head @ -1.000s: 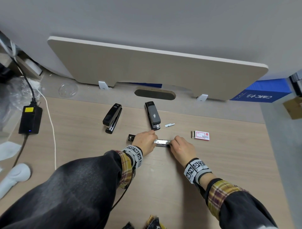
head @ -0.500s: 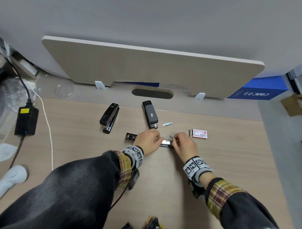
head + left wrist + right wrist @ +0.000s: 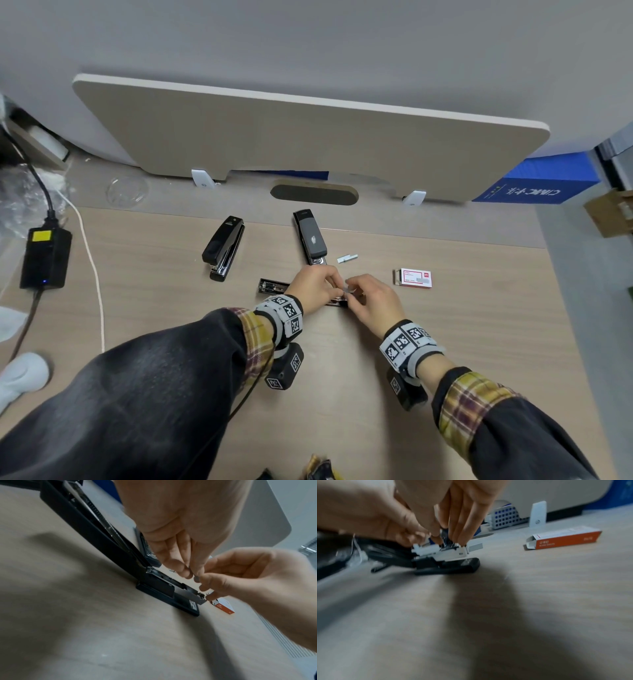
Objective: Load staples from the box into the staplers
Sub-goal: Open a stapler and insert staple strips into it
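Observation:
A black stapler [image 3: 270, 286] lies swung open flat on the table, and its metal magazine [image 3: 447, 553] runs under my hands. My left hand [image 3: 334, 287] and right hand [image 3: 352, 291] meet fingertip to fingertip just above the magazine's front end. Together they pinch a short staple strip [image 3: 346, 290]. The red and white staple box [image 3: 414, 278] lies open-ended to the right, a hand's width from my right hand. A loose staple strip [image 3: 347, 258] lies behind my hands. Two closed black staplers [image 3: 224, 248] [image 3: 310, 236] lie further back.
A black power adapter [image 3: 46, 258] with a white cable [image 3: 92, 267] sits at the left. A beige divider panel [image 3: 308, 144] stands along the table's [image 3: 342, 394] far edge, with a blue box [image 3: 534, 186] behind it at the right.
My hands lay along the magazine a second ago. They have since drawn together over its front end, and the right fingers have lifted off the stapler with the strip.

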### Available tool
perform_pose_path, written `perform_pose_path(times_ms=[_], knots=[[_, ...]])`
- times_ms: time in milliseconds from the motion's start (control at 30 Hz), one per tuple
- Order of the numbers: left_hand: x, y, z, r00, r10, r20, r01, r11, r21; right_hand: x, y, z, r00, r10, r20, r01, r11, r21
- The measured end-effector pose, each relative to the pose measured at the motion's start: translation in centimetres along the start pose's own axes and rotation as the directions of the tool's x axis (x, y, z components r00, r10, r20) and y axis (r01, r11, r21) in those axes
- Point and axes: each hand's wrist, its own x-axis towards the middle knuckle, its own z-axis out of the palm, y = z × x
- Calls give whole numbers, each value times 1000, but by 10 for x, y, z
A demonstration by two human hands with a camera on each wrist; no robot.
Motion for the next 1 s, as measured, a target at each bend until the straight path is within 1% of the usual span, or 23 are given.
perform_pose_path(times_ms=[33, 100, 200, 267, 333, 367, 400, 433, 533, 700, 1000], knots=[[0, -2, 1, 1000, 7, -12, -7, 1000, 8, 2, 2, -1, 1000, 11, 15, -12, 1000, 20], [0, -4, 3, 999, 15, -35, -15, 1000, 17, 5, 4, -4, 998, -9, 57, 8, 1000, 22], [-2, -7, 6, 998, 33, -57, -30, 998, 58, 7, 3, -7, 994, -22, 109, 25, 999, -30], [-5, -7, 7, 993, 100, -59, -87, 977, 195, 8, 3, -8, 992, -6, 128, 19, 995, -96], [-8, -10, 6, 977, 208, -38, -174, 891, 420, 8, 6, -9, 991, 0, 133, 22, 987, -158], [-8, -13, 6, 974, 226, -18, -186, 843, 505, 6, 9, -11, 990, -4, 141, 31, 981, -190], [-8, -16, 5, 976, 217, 2, -181, 808, 561, 4, 12, -12, 988, -12, 153, 46, 974, -220], [-7, -19, 4, 981, 191, 16, -165, 795, 584, 2, 14, -13, 986, -23, 166, 64, 967, -246], [-7, -27, 3, 989, 148, 24, -137, 828, 543, 0, 16, -15, 981, -31, 191, 89, 950, -300], [-9, -34, 6, 987, 159, -6, -139, 882, 450, 8, 12, -15, 972, -30, 233, 111, 933, -343], [-8, -36, 5, 985, 174, 5, -160, 891, 425, 17, 7, -15, 947, -48, 317, 172, 910, -376]])
